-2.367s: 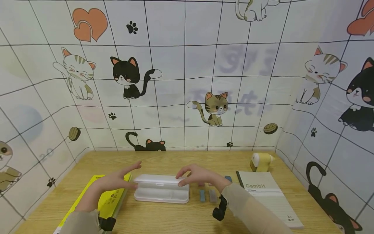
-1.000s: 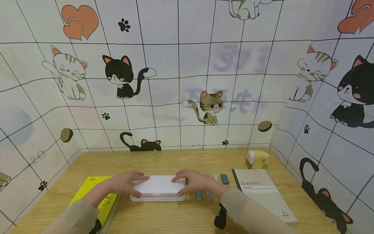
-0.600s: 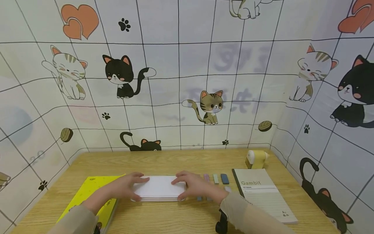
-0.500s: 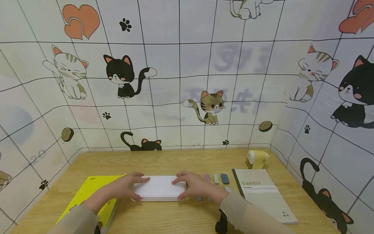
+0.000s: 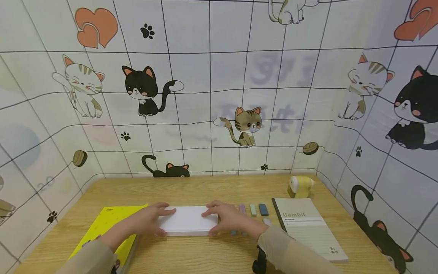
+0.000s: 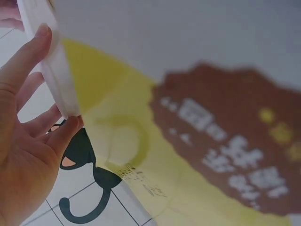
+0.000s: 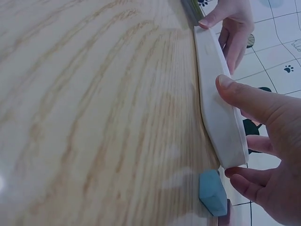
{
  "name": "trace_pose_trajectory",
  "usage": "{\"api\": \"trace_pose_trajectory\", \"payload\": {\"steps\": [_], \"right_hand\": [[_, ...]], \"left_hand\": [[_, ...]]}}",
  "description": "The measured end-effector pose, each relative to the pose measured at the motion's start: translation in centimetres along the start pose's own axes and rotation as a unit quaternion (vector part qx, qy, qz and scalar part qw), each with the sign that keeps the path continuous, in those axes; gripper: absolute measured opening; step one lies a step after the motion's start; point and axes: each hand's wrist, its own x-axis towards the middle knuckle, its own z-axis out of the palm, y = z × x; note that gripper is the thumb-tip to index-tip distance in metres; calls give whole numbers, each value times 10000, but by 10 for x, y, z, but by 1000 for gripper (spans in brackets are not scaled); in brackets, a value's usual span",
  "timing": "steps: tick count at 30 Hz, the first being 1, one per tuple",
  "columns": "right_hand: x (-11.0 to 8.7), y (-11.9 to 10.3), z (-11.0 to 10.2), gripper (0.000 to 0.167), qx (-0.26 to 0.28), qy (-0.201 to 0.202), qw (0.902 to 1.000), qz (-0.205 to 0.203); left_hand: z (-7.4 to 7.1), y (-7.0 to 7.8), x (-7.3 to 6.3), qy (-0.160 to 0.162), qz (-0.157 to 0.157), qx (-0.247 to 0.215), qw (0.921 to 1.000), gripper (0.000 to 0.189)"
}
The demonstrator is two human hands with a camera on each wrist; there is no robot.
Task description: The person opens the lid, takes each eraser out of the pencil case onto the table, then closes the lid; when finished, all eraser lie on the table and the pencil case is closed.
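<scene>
A white pencil case lies on the wooden table with its lid down. My left hand holds its left end, fingers along the far side and thumb at the near edge. At the right end my right hand grips the case in the same way. The right wrist view shows the long front side of the case with a thumb of each hand on it. In the left wrist view, the left hand has thumb and fingertips on the case's end.
Right of the case lie several small blocks like erasers, among them a dark blue one, a green one and a teal one. A yellow book lies left, a Gambit notebook right, a small yellow device behind it.
The pencil case stood with its lid raised; the lid has come down flat. Both hands moved in onto the case's ends and have hardly moved over the last half second.
</scene>
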Motion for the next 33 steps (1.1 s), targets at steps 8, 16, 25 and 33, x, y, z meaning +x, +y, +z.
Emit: {"api": "trace_pose_trajectory", "payload": {"steps": [8,16,25,33], "right_hand": [[0,9,-8,57,-121,-84,9999,78],[7,22,-13,56,-121,-41,9999,20],[6,18,-18,56,-143,-123,9998,50],[5,15,-23,47,-121,-283,9995,114]], "left_hand": [[2,3,15,-26,103,124,9999,76],[0,5,27,18,146,53,9999,78],[-1,5,29,-5,97,3,10000,77],[-7,2,26,163,147,-29,9998,80]]}}
